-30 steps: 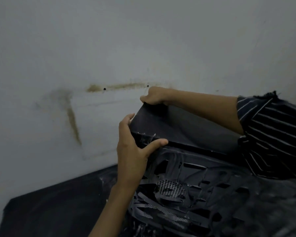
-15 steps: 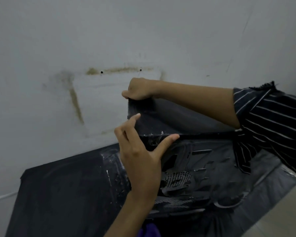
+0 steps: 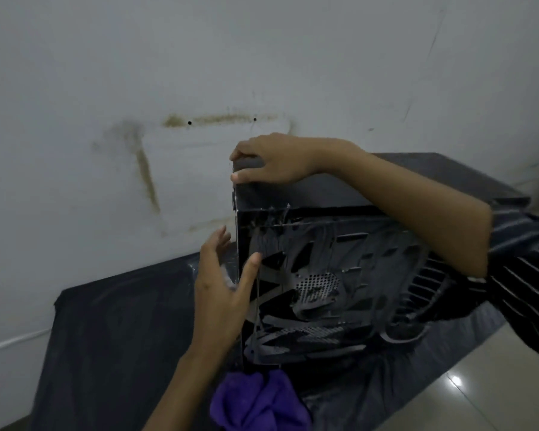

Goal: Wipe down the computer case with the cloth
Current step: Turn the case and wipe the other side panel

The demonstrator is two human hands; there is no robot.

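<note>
The computer case (image 3: 324, 275) stood on a dark sheet (image 3: 122, 321), being repositioned. The right hand (image 3: 274, 160) gripped its far top corner; the left hand (image 3: 221, 284), fingers spread, steadied its left edge. Next, probably picking up the purple cloth (image 3: 259, 399) lying near.

Head view, close, angled downward

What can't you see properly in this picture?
- Head view: the far side of the computer case faces away from the camera.
- Part of the purple cloth is cut off by the bottom edge.
- The right hand covers the case's top corner.
- The left hand is blurred, so whether it touches the case is unclear.
- The striped sleeve hides the case's right end.
</note>
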